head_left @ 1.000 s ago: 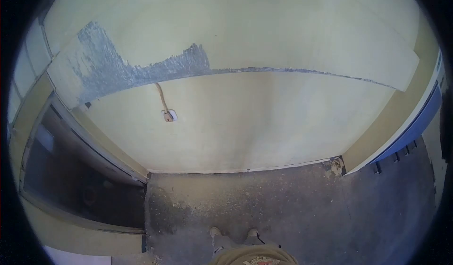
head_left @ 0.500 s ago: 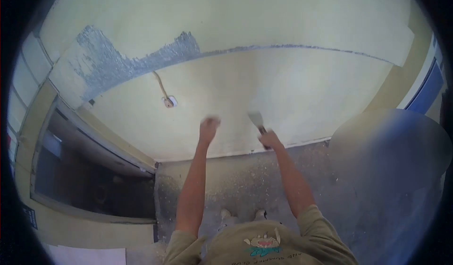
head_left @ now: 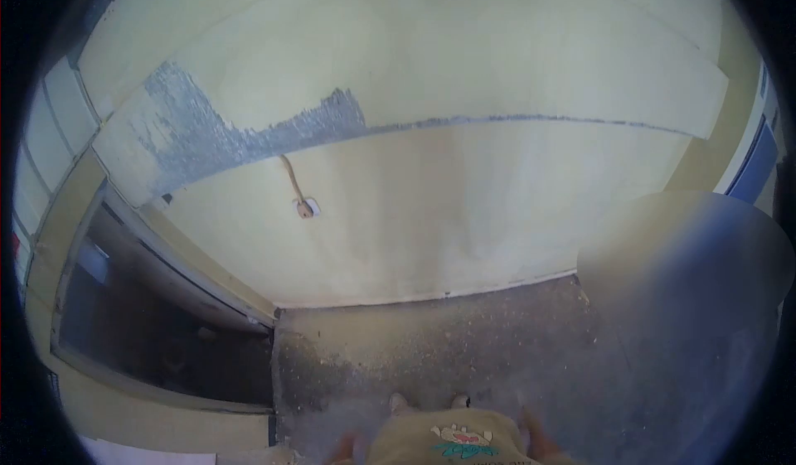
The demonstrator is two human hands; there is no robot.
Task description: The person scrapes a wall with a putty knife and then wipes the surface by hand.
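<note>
Down at the lower edge, beside the shirt hem, my left hand (head_left: 342, 448) hangs blurred and mostly cut off, with its fingers hidden. My right hand (head_left: 536, 437) hangs low on the other side of my body, also smeared by motion. I cannot make out the scraper in or near it. In front of me is the cream wall (head_left: 514, 191), several steps' tone darker in damp-looking vertical streaks below a ledge. A rough grey stripped patch (head_left: 249, 138) shows at the upper left, narrowing into a thin grey line toward the right.
A socket (head_left: 306, 208) with a cable hangs on the wall below the patch. To the left is a dark doorway opening (head_left: 166, 316). Pale flakes and dust lie on the grey floor (head_left: 431, 341). A blurred round shape (head_left: 688, 274) covers the right side.
Both hands have dropped from in front of the wall to my sides. The scraper, earlier held in my right hand, is no longer discernible. The wall sits slightly lower in view.
</note>
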